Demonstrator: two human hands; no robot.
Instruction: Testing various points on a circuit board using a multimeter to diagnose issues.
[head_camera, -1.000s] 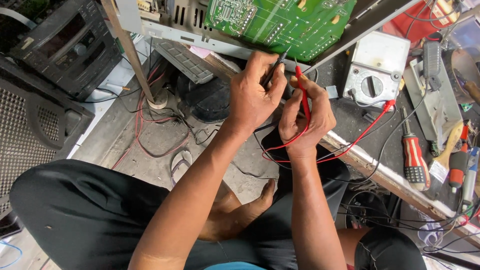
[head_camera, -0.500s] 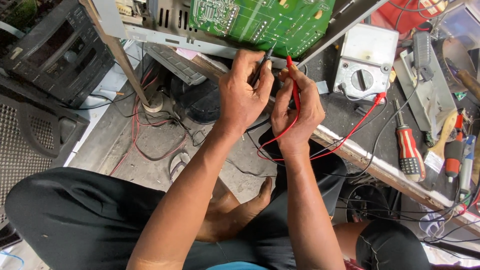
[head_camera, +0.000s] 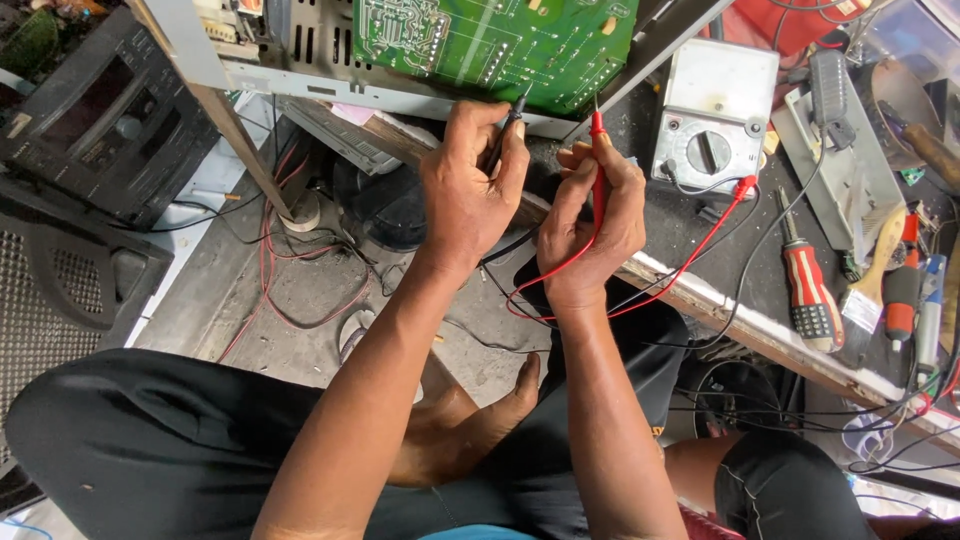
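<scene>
My left hand (head_camera: 468, 195) grips a black test probe (head_camera: 503, 135) whose tip points up at the lower edge of a green circuit board (head_camera: 500, 45). My right hand (head_camera: 590, 225) holds a red test probe (head_camera: 598, 165), tip also just below the board's edge. The red lead (head_camera: 690, 260) loops down from that probe and runs to a grey analogue multimeter (head_camera: 712, 120) lying on the dark bench to the right. The board is mounted in a tilted grey metal chassis (head_camera: 300, 85).
A red-handled screwdriver (head_camera: 808, 285), a brush and other tools lie on the bench (head_camera: 700, 230) at right. A black stereo unit (head_camera: 100, 120) and a speaker grille (head_camera: 60, 290) stand at left. Red and black wires trail over the concrete floor (head_camera: 300, 290). My legs are crossed below.
Both hands have risen toward the circuit board, bringing the two probe tips up to its lower edge. The view has shifted slightly.
</scene>
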